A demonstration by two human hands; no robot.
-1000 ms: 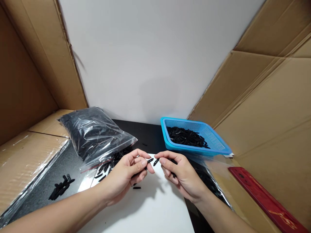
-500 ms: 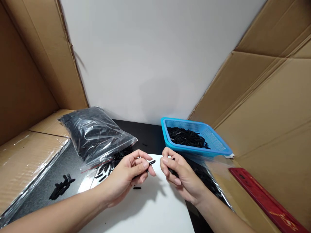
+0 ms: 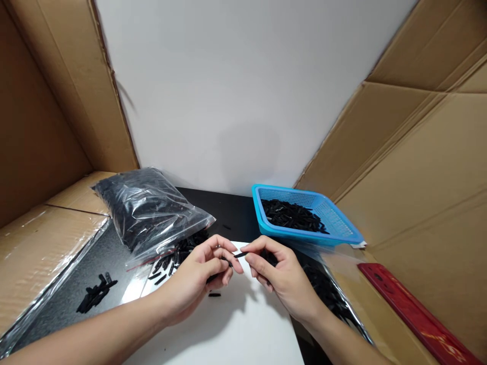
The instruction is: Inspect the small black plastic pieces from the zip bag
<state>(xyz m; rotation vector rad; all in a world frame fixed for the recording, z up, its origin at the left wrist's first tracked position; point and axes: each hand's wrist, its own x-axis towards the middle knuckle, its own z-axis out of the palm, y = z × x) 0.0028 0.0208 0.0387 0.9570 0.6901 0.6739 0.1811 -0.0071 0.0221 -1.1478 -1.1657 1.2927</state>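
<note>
My left hand (image 3: pixel 198 276) and my right hand (image 3: pixel 283 279) meet fingertip to fingertip above a white sheet (image 3: pixel 236 324). Between them is a small black plastic piece (image 3: pixel 240 255), pinched by my right thumb and forefinger; my left fingers pinch another small black piece right beside it. A further black piece (image 3: pixel 214 294) lies on the sheet under my left hand. Behind the hands, a clear bag (image 3: pixel 148 210) full of black pieces spills several onto the table. A blue basket (image 3: pixel 304 215) at the right holds more black pieces.
A small heap of black pieces (image 3: pixel 95 293) lies on the dark table at the left. A flat clear bag (image 3: pixel 331 284) lies under my right wrist. A red strip (image 3: pixel 414 314) sits at the right. Cardboard walls stand on both sides, a white wall behind.
My right hand drew back from the left hand with its piece, then came in again; the fingertips now touch at the black piece. My left hand has barely moved.
</note>
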